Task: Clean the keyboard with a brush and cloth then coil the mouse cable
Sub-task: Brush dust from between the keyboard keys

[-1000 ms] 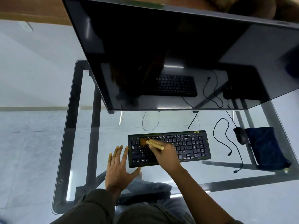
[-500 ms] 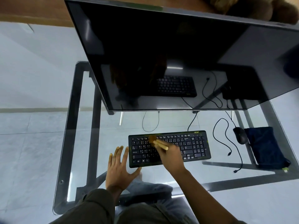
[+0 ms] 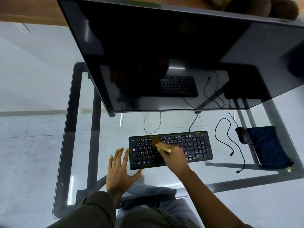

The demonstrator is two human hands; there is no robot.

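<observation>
The bristle end of the brush (image 3: 155, 141) is smeared by motion blur, so contact with the keys cannot be confirmed. The middle and near rows of the keyboard (image 3: 197, 146) are covered by the right hand (image 3: 175, 156), and the key legends are too small to be read. Part of the brush handle is enclosed by that hand. The monitor (image 3: 164, 46) is cut off by the top and right picture edges, and the far edge of the glass desk (image 3: 69, 137) is hidden behind it. The cable (image 3: 227, 137) is lost from sight behind the monitor's lower edge. Both forearms are cut off by the bottom picture edge.
</observation>
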